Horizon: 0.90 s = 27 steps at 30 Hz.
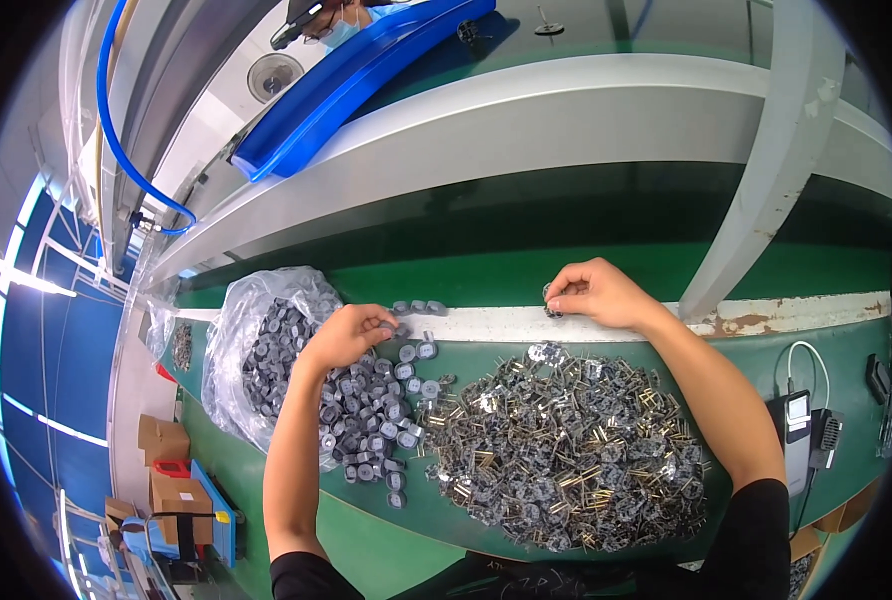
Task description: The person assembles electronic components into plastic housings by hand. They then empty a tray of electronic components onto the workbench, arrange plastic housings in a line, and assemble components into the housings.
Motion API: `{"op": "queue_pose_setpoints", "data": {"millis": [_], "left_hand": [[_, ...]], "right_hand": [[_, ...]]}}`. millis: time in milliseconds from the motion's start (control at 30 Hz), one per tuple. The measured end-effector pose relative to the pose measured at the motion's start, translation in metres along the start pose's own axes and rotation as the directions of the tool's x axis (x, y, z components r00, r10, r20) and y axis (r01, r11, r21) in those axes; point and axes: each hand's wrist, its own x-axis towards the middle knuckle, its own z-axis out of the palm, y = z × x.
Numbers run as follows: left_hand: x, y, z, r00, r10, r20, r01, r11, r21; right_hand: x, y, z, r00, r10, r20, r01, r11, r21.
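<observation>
My left hand (pixel 346 336) is closed in a pinch at the white rail, with a small grey round cap (pixel 400 330) at its fingertips. Just beyond it, a few more grey caps (pixel 419 307) stand in a row on the rail. Farther right, my right hand (pixel 606 293) pinches a small dark part with a metallic look (pixel 550 300), mostly hidden by the fingers. Between my forearms lies a big heap of black parts with brass pins (pixel 576 450). Loose grey caps (pixel 366 410) spread beside my left forearm, spilling from a clear plastic bag (pixel 228 370).
The white rail (pixel 506 322) crosses the green table, and a slanted grey post (pixel 756 200) rises at the right. A handheld device with a cable (pixel 796 430) lies at the right. A blue tray (pixel 366 85) sits on the upper shelf, with a masked person beyond it.
</observation>
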Motion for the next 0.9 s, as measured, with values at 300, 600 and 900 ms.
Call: {"op": "queue_pose_setpoints", "data": {"millis": [300,600,900], "left_hand": [[0.019,0.046,0.014,0.972,0.231,-0.038,-0.211,0.935,0.286],[0.057,0.06,0.045,0.851,0.508,0.134,-0.473,0.632,0.613],[0.044,0.052,0.029,0.859,0.493,0.139,-0.5,0.746,0.441]], "right_hand": [[-0.003,-0.003,0.004,0.999,-0.041,-0.026,0.039,0.997,-0.068],[-0.004,-0.005,0.003,0.998,-0.063,-0.018,0.061,0.994,-0.089],[0.004,-0.002,0.008,0.998,-0.057,0.009,0.057,0.997,-0.054]]}}
